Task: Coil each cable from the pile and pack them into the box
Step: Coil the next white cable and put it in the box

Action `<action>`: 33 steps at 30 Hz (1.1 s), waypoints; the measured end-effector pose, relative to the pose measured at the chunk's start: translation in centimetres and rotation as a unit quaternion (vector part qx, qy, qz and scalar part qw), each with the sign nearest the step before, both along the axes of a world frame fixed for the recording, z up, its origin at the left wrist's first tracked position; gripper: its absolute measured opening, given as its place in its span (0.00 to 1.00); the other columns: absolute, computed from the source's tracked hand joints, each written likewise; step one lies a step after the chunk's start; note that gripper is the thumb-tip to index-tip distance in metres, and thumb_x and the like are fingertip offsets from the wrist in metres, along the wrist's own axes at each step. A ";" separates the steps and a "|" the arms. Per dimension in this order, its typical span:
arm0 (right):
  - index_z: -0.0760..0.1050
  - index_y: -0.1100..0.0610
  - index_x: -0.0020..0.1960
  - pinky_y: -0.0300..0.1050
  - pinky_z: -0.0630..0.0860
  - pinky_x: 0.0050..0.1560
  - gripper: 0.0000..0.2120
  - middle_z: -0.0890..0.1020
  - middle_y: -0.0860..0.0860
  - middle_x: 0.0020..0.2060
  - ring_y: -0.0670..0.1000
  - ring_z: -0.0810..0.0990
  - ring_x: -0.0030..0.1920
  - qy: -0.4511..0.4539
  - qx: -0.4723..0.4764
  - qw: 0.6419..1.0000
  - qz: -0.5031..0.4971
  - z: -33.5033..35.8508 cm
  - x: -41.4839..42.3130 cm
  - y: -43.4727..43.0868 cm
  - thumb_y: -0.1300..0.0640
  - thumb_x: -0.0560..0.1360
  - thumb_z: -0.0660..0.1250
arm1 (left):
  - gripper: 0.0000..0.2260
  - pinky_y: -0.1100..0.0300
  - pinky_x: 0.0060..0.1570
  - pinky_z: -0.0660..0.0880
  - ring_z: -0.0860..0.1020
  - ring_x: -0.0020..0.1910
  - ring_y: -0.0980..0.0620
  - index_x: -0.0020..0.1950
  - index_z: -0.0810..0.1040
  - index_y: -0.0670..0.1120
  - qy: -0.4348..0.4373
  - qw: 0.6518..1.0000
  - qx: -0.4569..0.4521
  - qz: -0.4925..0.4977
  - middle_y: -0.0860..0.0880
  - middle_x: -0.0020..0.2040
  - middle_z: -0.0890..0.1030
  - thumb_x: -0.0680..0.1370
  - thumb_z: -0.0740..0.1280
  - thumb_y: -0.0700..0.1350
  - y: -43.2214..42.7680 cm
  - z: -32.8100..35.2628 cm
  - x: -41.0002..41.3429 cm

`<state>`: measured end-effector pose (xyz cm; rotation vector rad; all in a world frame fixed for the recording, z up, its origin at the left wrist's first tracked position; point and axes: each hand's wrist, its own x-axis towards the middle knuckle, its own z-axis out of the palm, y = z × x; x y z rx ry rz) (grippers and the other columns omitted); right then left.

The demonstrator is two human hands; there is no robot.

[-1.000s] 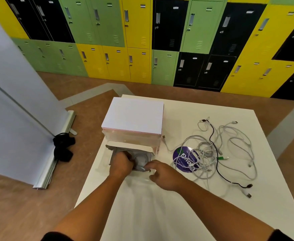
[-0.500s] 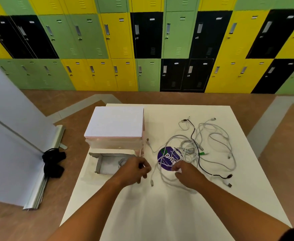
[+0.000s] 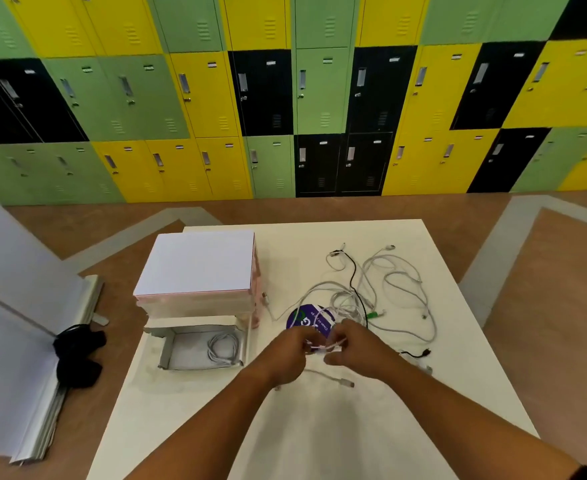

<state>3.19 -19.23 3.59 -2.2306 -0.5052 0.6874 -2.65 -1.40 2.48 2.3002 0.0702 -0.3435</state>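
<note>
Pinching one white cable [image 3: 322,347] between them, left hand [image 3: 285,356] and right hand [image 3: 363,351] meet over the table [image 3: 320,445]. At their 9 o'clock the box [image 3: 188,355] holds one coiled cable [image 3: 223,348]; at 1 o'clock lies the tangled pile [image 3: 375,292].

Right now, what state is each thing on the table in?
cardboard box: open.
coiled white cable: lying inside the cardboard box.
cable pile: tangled, loose on the table.
white cable: held between both hands.
left hand: pinching the white cable.
right hand: pinching the white cable.
</note>
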 end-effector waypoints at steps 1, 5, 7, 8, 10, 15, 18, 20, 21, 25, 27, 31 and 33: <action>0.73 0.51 0.40 0.41 0.69 0.39 0.13 0.76 0.47 0.38 0.44 0.71 0.34 0.003 0.022 1.000 -0.005 1.4 0.8 0.1 0.57 0.69 0.78 | 0.20 0.57 0.53 0.77 0.80 0.51 0.52 0.54 0.82 0.51 -0.013 1.000 0.002 -0.003 0.51 0.52 0.83 0.74 0.59 0.30 0.0 0.6 0.5; 0.70 0.55 0.38 0.43 0.68 0.31 0.14 0.72 0.48 0.28 0.49 0.70 0.28 -0.020 0.158 0.984 -0.080 7.6 3.5 0.9 0.56 0.74 0.75 | 0.14 0.62 0.45 0.73 0.78 0.42 0.59 0.43 0.79 0.50 -0.105 0.991 -0.082 0.029 0.55 0.42 0.83 0.74 0.58 0.34 -0.2 3.3 2.1; 0.69 0.58 0.39 0.41 0.65 0.26 0.13 0.70 0.50 0.27 0.50 0.68 0.24 -0.027 0.241 0.963 -0.113 11.2 4.6 1.4 0.58 0.77 0.72 | 0.13 0.62 0.46 0.77 0.80 0.44 0.58 0.45 0.79 0.48 -0.136 0.981 -0.123 0.064 0.54 0.43 0.83 0.79 0.58 0.34 -0.3 4.9 2.8; 0.68 0.58 0.41 0.40 0.64 0.24 0.13 0.69 0.52 0.27 0.50 0.68 0.23 -0.032 0.273 0.954 -0.122 13.2 5.0 1.6 0.58 0.78 0.71 | 0.12 0.62 0.47 0.78 0.81 0.45 0.57 0.46 0.80 0.47 -0.150 0.976 -0.142 0.075 0.53 0.44 0.84 0.80 0.59 0.34 -0.3 5.6 3.2; 0.68 0.58 0.41 0.39 0.64 0.23 0.12 0.70 0.52 0.25 0.50 0.68 0.22 -0.062 0.318 0.938 -0.126 16.8 5.4 2.1 0.57 0.79 0.69 | 0.09 0.65 0.48 0.77 0.81 0.45 0.56 0.48 0.80 0.45 -0.179 0.966 -0.175 0.067 0.52 0.45 0.84 0.80 0.62 0.34 -0.5 7.0 3.9; 0.68 0.56 0.41 0.42 0.65 0.22 0.12 0.73 0.55 0.29 0.52 0.70 0.23 -0.137 0.410 0.893 -0.125 23.2 5.7 2.7 0.55 0.81 0.65 | 0.01 0.65 0.43 0.76 0.79 0.42 0.57 0.50 0.80 0.45 -0.204 0.953 -0.217 0.053 0.54 0.43 0.83 0.79 0.69 0.40 -1.4 9.7 5.6; 0.68 0.56 0.42 0.40 0.66 0.22 0.11 0.75 0.53 0.32 0.51 0.71 0.24 -0.132 0.465 0.867 -0.119 25.1 5.7 2.7 0.55 0.82 0.64 | 0.02 0.68 0.35 0.73 0.81 0.39 0.55 0.49 0.80 0.44 -0.214 0.942 -0.246 0.077 0.50 0.41 0.82 0.80 0.68 0.38 -2.0 11.8 6.5; 0.68 0.56 0.42 0.39 0.66 0.22 0.12 0.76 0.51 0.33 0.51 0.72 0.24 -0.115 0.474 0.865 -0.120 25.6 5.5 2.6 0.54 0.82 0.64 | 0.05 0.66 0.35 0.74 0.82 0.41 0.52 0.54 0.77 0.45 -0.208 0.932 -0.285 0.087 0.47 0.46 0.83 0.79 0.70 0.40 -2.2 13.1 6.9; 0.69 0.55 0.42 0.39 0.66 0.22 0.12 0.77 0.51 0.33 0.51 0.72 0.25 -0.107 0.472 0.867 -0.121 25.7 5.5 2.6 0.54 0.82 0.64 | 0.08 0.65 0.35 0.75 0.83 0.42 0.53 0.56 0.76 0.46 -0.201 0.930 -0.297 0.084 0.47 0.47 0.83 0.79 0.70 0.41 -2.2 13.6 7.0; 0.69 0.56 0.42 0.40 0.67 0.22 0.11 0.77 0.52 0.33 0.51 0.73 0.25 -0.119 0.453 0.876 -0.117 26.8 5.7 2.4 0.54 0.82 0.64 | 0.03 0.64 0.42 0.76 0.80 0.41 0.57 0.51 0.82 0.45 -0.212 0.941 -0.262 0.039 0.47 0.47 0.84 0.79 0.71 0.41 -2.6 13.7 7.5; 0.68 0.56 0.42 0.40 0.68 0.23 0.11 0.76 0.52 0.32 0.51 0.73 0.26 -0.148 0.452 0.873 -0.107 28.1 5.8 2.2 0.54 0.81 0.65 | 0.05 0.65 0.45 0.76 0.80 0.42 0.58 0.49 0.84 0.45 -0.214 0.951 -0.222 0.037 0.51 0.45 0.85 0.80 0.69 0.43 -2.6 13.2 7.8; 0.68 0.54 0.41 0.41 0.69 0.23 0.12 0.74 0.51 0.29 0.52 0.74 0.27 -0.244 0.457 0.851 -0.089 31.6 5.7 1.4 0.55 0.79 0.70 | 0.10 0.60 0.51 0.77 0.82 0.49 0.53 0.50 0.83 0.49 -0.198 0.953 -0.219 0.071 0.51 0.49 0.84 0.83 0.62 0.48 -2.2 12.6 8.3; 0.68 0.54 0.41 0.40 0.69 0.23 0.13 0.75 0.51 0.31 0.52 0.75 0.27 -0.258 0.459 0.847 -0.071 32.3 5.9 1.2 0.54 0.78 0.71 | 0.12 0.67 0.43 0.76 0.82 0.48 0.48 0.51 0.82 0.46 -0.194 0.946 -0.243 0.090 0.47 0.49 0.84 0.84 0.60 0.46 -2.0 13.2 8.4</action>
